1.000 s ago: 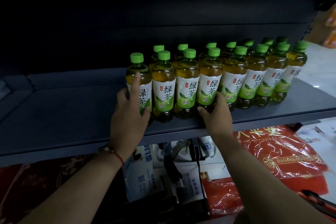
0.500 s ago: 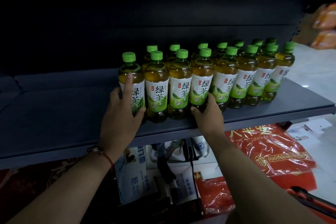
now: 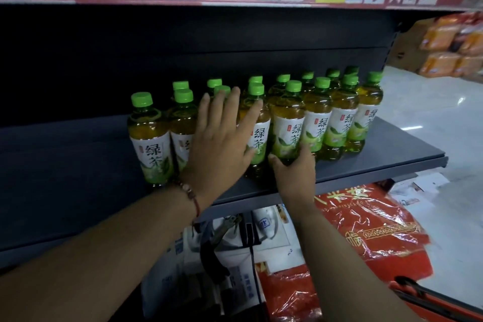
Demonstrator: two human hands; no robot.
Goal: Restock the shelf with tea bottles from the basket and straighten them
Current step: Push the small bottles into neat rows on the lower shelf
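1. Tea bottles (image 3: 287, 123) already stand in two rows on the shelf (image 3: 392, 154), right half; left half bare.
2. My left hand (image 3: 219, 146) lies flat, fingers straight, grip released, against the front row.
3. My right hand (image 3: 292, 172) grip curls round a front bottle's (image 3: 290, 136) base.
4. I'd say stocking is mostly done, straightening under way; the basket (image 3: 431, 298) barely shows, contents unseen.

The left hand (image 3: 220, 144) has left the leftmost bottle (image 3: 151, 138) at the row's end and now lies with straight, spread fingers across the front-row bottles further right (third and fourth along), partly covering them.
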